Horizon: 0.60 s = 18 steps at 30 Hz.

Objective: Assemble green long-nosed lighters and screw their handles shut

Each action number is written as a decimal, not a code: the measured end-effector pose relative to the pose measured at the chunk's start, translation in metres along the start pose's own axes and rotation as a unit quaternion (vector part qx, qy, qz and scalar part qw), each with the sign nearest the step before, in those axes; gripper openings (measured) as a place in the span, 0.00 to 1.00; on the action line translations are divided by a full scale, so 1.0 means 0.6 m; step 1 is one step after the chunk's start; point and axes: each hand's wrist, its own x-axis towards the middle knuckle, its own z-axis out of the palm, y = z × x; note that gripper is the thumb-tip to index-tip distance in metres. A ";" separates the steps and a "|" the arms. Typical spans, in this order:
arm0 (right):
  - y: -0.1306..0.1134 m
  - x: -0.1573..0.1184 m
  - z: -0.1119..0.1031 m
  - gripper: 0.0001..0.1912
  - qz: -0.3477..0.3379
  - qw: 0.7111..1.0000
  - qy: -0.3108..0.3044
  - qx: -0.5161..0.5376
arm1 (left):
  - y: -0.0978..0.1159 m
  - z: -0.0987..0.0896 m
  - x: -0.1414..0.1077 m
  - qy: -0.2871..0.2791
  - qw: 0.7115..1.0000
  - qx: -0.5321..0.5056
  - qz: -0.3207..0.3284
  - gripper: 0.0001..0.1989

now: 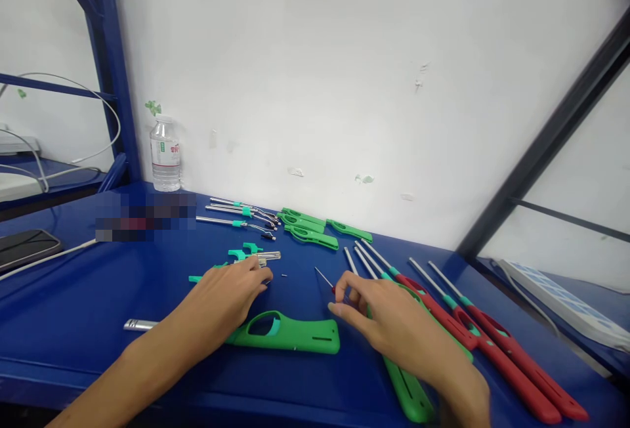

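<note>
My left hand (239, 283) is over the table with curled fingers close together; anything in them is hidden. Beside it are teal trigger pieces (252, 247) and clear fuel tanks (268, 256). A tiny screw (284, 275) lies just right of its fingertips. My right hand (369, 300) is closed round the handle of a small screwdriver (323, 278), its thin shaft pointing up and left. In front of both hands lies a green long-necked lighter (315, 336), partly covered by my left forearm. Another green lighter (408, 392) lies under my right forearm.
Red lighters (516, 369) lie at the right. Green casing halves (312, 236) and metal lighter tubes (221, 220) with wires lie near the wall. A water bottle (166, 155) stands at the back left, a phone (27, 249) at the left edge. Blue posts frame the table (172, 270).
</note>
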 end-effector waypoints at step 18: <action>0.008 0.003 0.008 0.04 -0.002 1.000 -0.015 -0.011 | -0.016 0.011 0.014 -0.029 0.998 -0.050 -0.013 0.14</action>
